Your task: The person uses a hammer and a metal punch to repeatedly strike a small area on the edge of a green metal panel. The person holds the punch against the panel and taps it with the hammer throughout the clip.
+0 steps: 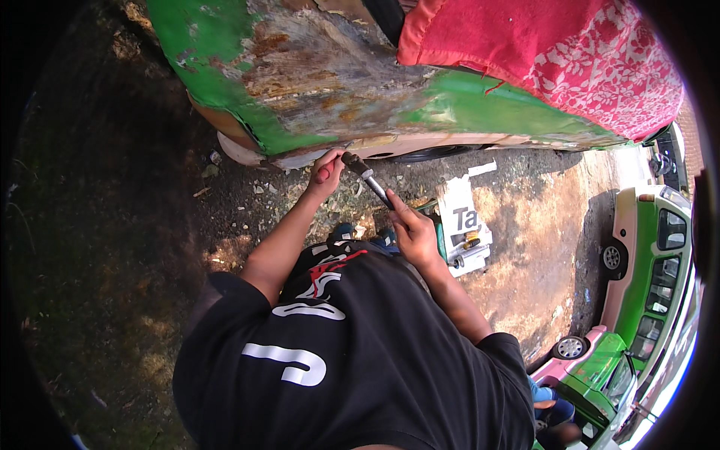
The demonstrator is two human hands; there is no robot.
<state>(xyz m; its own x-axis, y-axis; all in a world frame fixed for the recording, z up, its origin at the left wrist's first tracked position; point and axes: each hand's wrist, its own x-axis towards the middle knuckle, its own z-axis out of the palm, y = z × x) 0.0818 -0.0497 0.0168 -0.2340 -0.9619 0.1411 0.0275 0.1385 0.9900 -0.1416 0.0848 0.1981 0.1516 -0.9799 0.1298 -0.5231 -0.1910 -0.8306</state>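
My left hand (pixel 328 174) is closed around a red-handled tool (pixel 323 175); the tool's working end is hidden by the hand, so I cannot tell its exact kind. In my right hand (pixel 415 231) is a hammer (pixel 367 174) with a dark head and a metal shaft. Its head sits right beside my left hand. Both hands are in front of the lower edge of a green vehicle body panel (pixel 457 105). A patch of bare, rusty metal (pixel 322 75) spreads over that panel, with scraped paint around it.
A red patterned cloth (pixel 540 52) drapes over the vehicle. Right of me, a white printed sheet (pixel 456 199) lies on the ground, bearing a yellow-and-black item (pixel 471 244) and a silver cylinder (pixel 471 257). Farther right stand a green-and-pink van (pixel 656 277) and another person (pixel 555 412).
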